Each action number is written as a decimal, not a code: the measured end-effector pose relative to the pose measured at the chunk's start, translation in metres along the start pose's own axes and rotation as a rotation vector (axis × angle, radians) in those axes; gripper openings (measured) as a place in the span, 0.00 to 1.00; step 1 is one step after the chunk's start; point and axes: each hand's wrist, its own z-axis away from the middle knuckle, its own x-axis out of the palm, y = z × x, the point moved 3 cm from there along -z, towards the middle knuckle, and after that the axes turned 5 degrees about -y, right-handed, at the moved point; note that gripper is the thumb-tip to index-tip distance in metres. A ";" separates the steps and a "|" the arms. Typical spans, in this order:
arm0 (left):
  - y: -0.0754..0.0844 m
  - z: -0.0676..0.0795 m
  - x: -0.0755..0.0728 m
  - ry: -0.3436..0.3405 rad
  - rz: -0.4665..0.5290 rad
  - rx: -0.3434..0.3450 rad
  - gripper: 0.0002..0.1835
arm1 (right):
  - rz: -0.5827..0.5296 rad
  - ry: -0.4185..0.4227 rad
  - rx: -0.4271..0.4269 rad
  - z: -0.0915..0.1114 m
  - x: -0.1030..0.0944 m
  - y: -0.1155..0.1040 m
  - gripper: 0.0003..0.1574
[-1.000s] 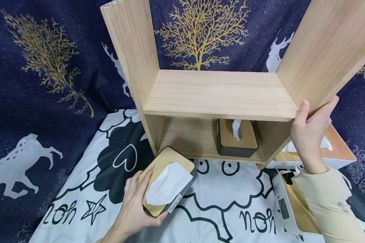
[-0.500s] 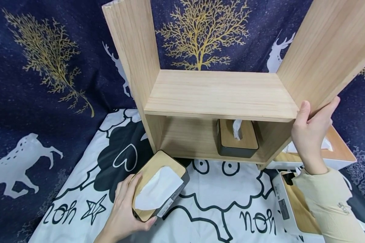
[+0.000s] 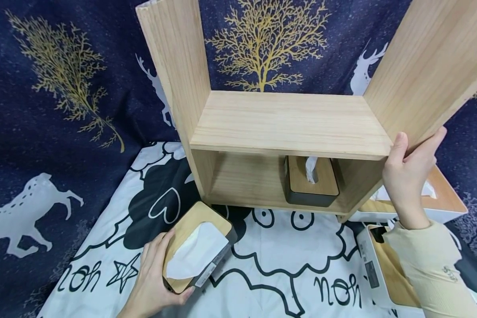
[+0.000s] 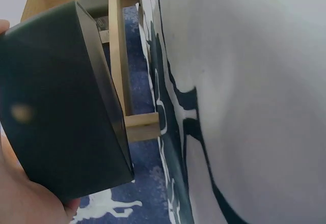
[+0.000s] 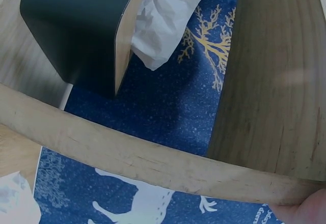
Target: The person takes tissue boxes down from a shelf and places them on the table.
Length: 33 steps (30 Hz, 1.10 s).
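A tissue box (image 3: 198, 245) with a dark body, a wooden lid and a white tissue sticking out is held in my left hand (image 3: 153, 276), fingers along one side and thumb at the near corner. It is turned at an angle in front of the lower left corner of a wooden shelf (image 3: 290, 123). The left wrist view shows the box's dark underside (image 4: 61, 107), raised off the cloth. My right hand (image 3: 409, 176) grips the front edge of the shelf's right side panel. In the right wrist view only part of that hand (image 5: 305, 208) shows.
A second dark tissue box (image 3: 312, 181) stands at the right of the shelf's lower compartment. Right of the shelf lie a white box with a wooden lid (image 3: 447, 192) and another (image 3: 393, 269), partly behind the right forearm. A patterned cloth (image 3: 278, 256) lies underneath.
My left hand has drawn the tissue box down and to the left, away from the shelf's front edge. My right hand keeps its grip on the side panel.
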 end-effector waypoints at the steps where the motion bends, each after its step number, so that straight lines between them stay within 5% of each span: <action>1: -0.001 0.000 0.000 0.005 -0.002 0.003 0.72 | -0.001 0.000 0.000 0.000 0.000 0.000 0.31; 16: -0.027 0.005 -0.012 0.109 0.007 0.076 0.67 | 0.001 0.000 -0.008 -0.001 -0.001 0.001 0.31; 23: -0.040 0.006 -0.026 0.147 -0.014 0.041 0.64 | 0.006 0.000 0.001 -0.001 -0.001 0.001 0.31; 33: -0.050 -0.003 -0.043 0.175 -0.077 -0.130 0.61 | -0.003 -0.004 0.012 0.000 0.000 0.001 0.31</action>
